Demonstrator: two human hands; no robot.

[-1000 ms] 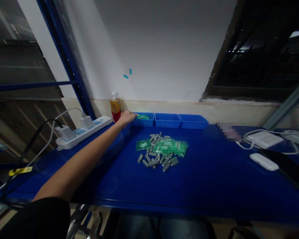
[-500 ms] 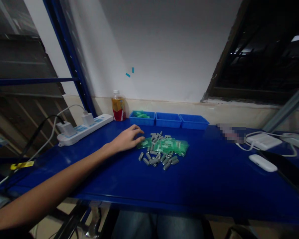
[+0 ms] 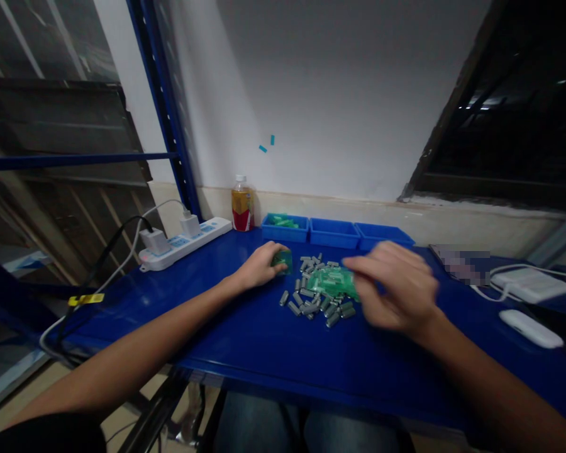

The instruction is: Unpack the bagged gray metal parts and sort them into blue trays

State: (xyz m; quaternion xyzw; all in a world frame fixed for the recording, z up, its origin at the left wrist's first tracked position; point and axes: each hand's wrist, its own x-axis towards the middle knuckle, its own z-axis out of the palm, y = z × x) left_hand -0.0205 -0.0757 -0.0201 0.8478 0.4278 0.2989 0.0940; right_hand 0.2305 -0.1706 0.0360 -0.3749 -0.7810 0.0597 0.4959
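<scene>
My left hand (image 3: pixel 260 264) has its fingers and thumb closed on a small, see-through green plastic piece (image 3: pixel 283 260), left of the pile. Whether that piece is a bag or a sheet is hard to tell. More green plastic (image 3: pixel 331 280) lies heaped at the middle of the table, among and over several short grey metal cylinders (image 3: pixel 307 308). Over the right edge of this heap is my right hand (image 3: pixel 399 286), smeared by motion. Its fingers are bent, and what they hold, if anything, does not show.
Three blue trays (image 3: pixel 334 233) stand along the wall, the left one with green pieces (image 3: pixel 283 221). A drink bottle (image 3: pixel 242 204) and a power strip (image 3: pixel 188 242) are at the left. A white case (image 3: pixel 531 328) and a white box with cables (image 3: pixel 531 283) lie right on the blue table (image 3: pixel 273 352).
My right hand has come into view from the right, over the heap. My left hand has lifted a green plastic piece clear of the heap's left side. The view has shifted left.
</scene>
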